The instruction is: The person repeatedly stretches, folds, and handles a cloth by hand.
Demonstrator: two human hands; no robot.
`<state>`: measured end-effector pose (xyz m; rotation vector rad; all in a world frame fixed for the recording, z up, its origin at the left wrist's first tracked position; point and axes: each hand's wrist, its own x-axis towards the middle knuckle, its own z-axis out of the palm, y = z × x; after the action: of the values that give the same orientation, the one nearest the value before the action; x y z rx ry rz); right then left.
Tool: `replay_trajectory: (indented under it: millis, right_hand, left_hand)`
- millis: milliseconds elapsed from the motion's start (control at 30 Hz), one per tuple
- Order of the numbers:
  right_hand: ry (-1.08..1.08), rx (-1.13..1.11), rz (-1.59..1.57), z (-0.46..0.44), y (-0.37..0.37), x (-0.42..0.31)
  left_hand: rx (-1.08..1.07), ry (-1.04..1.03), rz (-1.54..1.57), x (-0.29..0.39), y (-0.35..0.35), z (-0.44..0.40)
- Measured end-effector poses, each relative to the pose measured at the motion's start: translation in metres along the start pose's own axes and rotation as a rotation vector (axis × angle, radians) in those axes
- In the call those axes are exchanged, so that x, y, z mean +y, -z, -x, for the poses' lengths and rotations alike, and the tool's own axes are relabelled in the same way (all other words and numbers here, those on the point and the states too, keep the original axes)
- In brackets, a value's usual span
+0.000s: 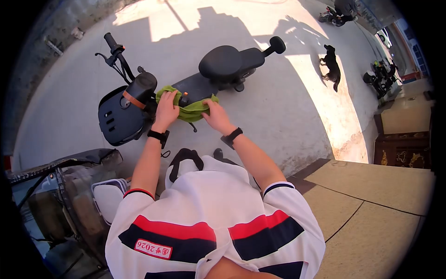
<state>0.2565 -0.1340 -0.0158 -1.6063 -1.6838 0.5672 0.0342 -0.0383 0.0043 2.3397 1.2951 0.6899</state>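
Note:
A green cloth (190, 113) is stretched between my two hands, low beside the footboard (193, 89) of a dark electric scooter (222, 63). My left hand (167, 110) is closed on the cloth's left part, near the scooter's front column. Fingers of my right hand (216, 116) pinch its right end, below the seat. The middle of the cloth sags in loose folds. A small orange-topped part (184, 96) sticks up just behind it. To the left are the scooter's black front basket (118, 117) and its handlebar grip (110, 41).
At lower left, a cart-like frame (65, 195) holds a white stool-like item (109, 197) and other things. A tiled ledge (371, 186) lies to the right. Farther off are a black dog (331, 67), a parked motorbike (382, 76) and a person by another bike (338, 15).

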Motion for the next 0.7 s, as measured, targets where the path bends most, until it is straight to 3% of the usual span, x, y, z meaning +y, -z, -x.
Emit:
replay_trajectory:
  millis: [133, 333, 533, 700]
  right_hand:
    - [-0.046, 0.031, -0.008, -0.002, 0.0, 0.016]
    - [-0.182, 0.123, -0.033, -0.002, 0.002, -0.001]
    - [-0.017, 0.305, 0.052, -0.02, -0.036, -0.043]
    - [-0.033, 0.286, 0.059, -0.032, -0.067, -0.068]
  left_hand:
    - [-0.023, -0.051, -0.091, -0.004, 0.0, -0.009]
    - [-0.167, -0.128, 0.052, -0.022, 0.013, -0.033]
    - [-0.138, -0.278, 0.239, -0.042, 0.024, -0.03]
    - [0.061, -0.163, 0.391, -0.069, 0.045, -0.027]
